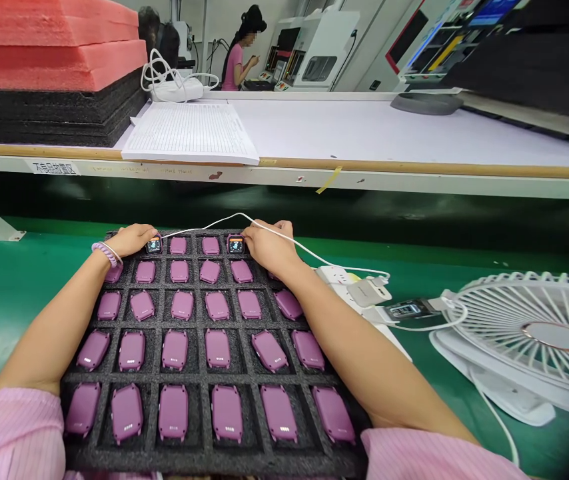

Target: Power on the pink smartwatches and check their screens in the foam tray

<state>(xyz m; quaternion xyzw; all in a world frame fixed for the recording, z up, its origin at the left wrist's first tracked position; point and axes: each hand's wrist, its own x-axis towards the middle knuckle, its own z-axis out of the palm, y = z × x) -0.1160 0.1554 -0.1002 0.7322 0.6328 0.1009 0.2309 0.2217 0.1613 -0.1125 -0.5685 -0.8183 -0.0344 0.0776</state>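
A black foam tray (199, 460) in front of me is divided into square pockets. Purple smartwatch bodies (173, 410) without straps lie face down in them. At the far left of the tray, my left hand (132, 240) grips the edge of a smartwatch with a lit screen (154, 245). Another lit smartwatch (236, 245) faces up at the far right, its side pinched by the fingers of my right hand (272, 245). A thin white cable (239, 215) runs from beside the left lit watch, over my right hand, toward a power strip.
A white power strip (333, 275) with a charger (369, 291) and a small USB meter (409, 309) lies right of my arm. Beyond it stands a white fan (534, 327). The shelf (324, 127) bears papers (189, 130) and foam blocks (54, 60). A person (237, 60) sits behind.
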